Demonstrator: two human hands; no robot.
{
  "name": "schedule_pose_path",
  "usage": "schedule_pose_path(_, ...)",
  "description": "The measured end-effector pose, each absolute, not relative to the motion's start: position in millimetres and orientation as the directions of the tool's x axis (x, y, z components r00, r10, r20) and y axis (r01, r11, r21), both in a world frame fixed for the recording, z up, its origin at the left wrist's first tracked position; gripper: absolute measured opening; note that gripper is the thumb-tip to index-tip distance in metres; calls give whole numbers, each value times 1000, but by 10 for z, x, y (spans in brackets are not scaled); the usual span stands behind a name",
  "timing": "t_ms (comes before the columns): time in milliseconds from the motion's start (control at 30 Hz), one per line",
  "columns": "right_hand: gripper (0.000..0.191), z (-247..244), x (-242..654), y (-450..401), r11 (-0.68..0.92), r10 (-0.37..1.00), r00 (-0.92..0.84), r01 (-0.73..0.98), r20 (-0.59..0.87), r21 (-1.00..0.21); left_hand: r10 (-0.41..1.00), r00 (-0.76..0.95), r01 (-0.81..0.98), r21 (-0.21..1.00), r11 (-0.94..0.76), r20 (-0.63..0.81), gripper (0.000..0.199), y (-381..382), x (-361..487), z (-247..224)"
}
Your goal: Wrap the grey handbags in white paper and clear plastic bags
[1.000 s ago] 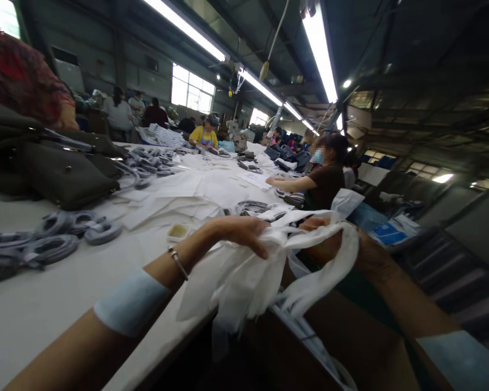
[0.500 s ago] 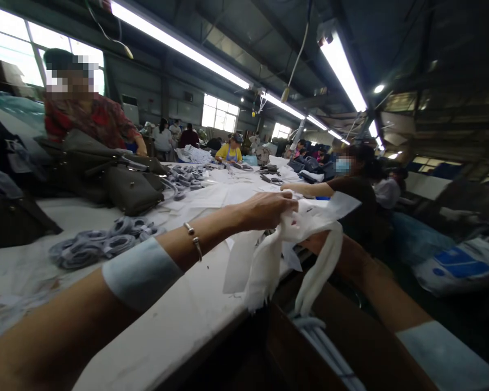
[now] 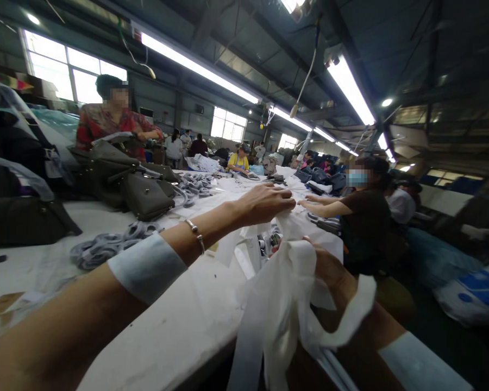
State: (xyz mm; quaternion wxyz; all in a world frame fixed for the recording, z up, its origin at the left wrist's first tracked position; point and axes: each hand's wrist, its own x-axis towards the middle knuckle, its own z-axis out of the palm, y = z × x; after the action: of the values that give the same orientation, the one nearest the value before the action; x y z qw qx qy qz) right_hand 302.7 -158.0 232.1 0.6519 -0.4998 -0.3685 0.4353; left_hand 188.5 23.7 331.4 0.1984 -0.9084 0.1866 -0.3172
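Observation:
My left hand (image 3: 267, 203) reaches out over the table, fingers curled and closed on the top of a white fabric strip. The strip (image 3: 283, 304) runs down from there in loose, wrinkled folds past the table's front edge. My right hand (image 3: 330, 266) is lower and to the right, wrapped round the bunched upper part of the same fabric; its fingertips are partly hidden behind the folds. A loose end curls out to the right, below that hand. Pale grey cords (image 3: 336, 369) hang beneath the fabric. Small grey and metallic pieces (image 3: 269, 244) lie behind it on the table.
Coiled grey straps (image 3: 100, 250) lie on the white table (image 3: 179, 326) at left, with dark bags (image 3: 146, 195) behind. A person in a red patterned top (image 3: 118, 122) stands across the table. A masked person (image 3: 364, 212) works at right, hands close beyond mine. Plastic-wrapped bundles (image 3: 472, 293) lie far right.
My right hand has come up and forward with the white fabric, which now hangs lower in front. My left hand stays over the table. The person in red has lifted a grey strap-like piece.

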Motion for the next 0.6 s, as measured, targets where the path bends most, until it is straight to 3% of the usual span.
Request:
schedule_pose_path(100,39,2382,2874,-1561,84,927,375,-279,-28,-956,-343,750,-120,-394,-911,566,23,331,1882,3232)
schedule_pose_path(167,36,2384,2834,-1507,107,923,385,-293,-15,-950,-180,794,-26,-263,-964,581,24,412,1889,3146)
schedule_pose_path(300,34,2328,2914,-1381,109,927,373,-346,-29,-932,112,838,163,-49,-985,534,26,637,1877,2890)
schedule_pose_path(600,38,2209,3029,-1308,113,905,420,-391,-68,-914,478,800,412,247,-877,364,18,1124,1700,2187)
